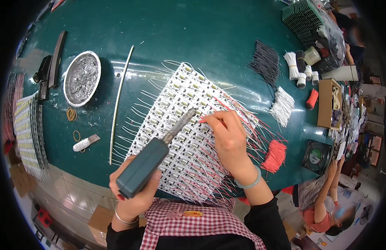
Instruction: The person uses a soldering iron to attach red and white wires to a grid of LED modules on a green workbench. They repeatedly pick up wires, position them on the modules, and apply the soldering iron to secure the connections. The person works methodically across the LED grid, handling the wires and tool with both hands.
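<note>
Dark green and blocky, a soldering gun point(144, 166) is nearest the camera, the left hand point(139, 198) wrapped firmly around its handle at the near edge of the worktop point(201, 25). Its metal barrel slants away over a white panel of small circuit boards point(182, 93), ending near the fingertips of the right hand point(230, 141). That hand bends over the panel, thumb and forefinger drawn close together; whether they pinch a wire cannot be told. Tilted on the worktop, the panel reaches to the near edge, with white wires sticking out along its left side and red ones along its right. Toward the right edge lie piles of loose wire: red point(274, 156) nearest, then white point(283, 106), then black point(264, 62) farthest off. Left of the panel rests a long pale rod point(120, 106), and beyond it, toward the left edge, a white-rimmed bowl point(99, 75) holds silvery scraps, with rubber bands point(71, 114) just beside it.
</note>
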A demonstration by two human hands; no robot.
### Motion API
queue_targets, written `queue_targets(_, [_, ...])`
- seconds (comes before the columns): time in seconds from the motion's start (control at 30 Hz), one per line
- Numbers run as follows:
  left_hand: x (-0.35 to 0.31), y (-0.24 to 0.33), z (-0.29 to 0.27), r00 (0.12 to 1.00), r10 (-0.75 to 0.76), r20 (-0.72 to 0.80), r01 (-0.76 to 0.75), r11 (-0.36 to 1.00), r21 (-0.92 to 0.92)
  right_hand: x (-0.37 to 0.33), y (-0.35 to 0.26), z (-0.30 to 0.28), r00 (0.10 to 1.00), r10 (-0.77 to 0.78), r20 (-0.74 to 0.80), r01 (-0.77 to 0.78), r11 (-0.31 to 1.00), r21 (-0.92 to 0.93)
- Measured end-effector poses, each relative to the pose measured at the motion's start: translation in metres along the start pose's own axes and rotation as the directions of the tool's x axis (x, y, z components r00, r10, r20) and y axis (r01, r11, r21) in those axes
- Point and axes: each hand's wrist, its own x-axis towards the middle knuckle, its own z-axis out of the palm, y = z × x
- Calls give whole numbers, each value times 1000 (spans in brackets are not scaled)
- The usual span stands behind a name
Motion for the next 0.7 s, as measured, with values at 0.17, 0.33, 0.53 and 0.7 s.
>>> queue_targets(0.17, [6,-8,13,994,74,85,-71,997,-37,0,6,0,1000,-1,9,1,1000,24])
queue_targets(0.33, [9,-4,17,995,62,80,-61,998,-23,3,5,-1,1000,8,15,-8,999,31])
queue_targets(0.53, [11,-4,17,994,41,105,-38,999,-28,2,5,-1,1000,19,22,-19,1000,14])
queue_targets(0.7, [10,-7,16,991,53,124,-51,999,-20,4,3,-2,1000,16,24,-16,1000,6])
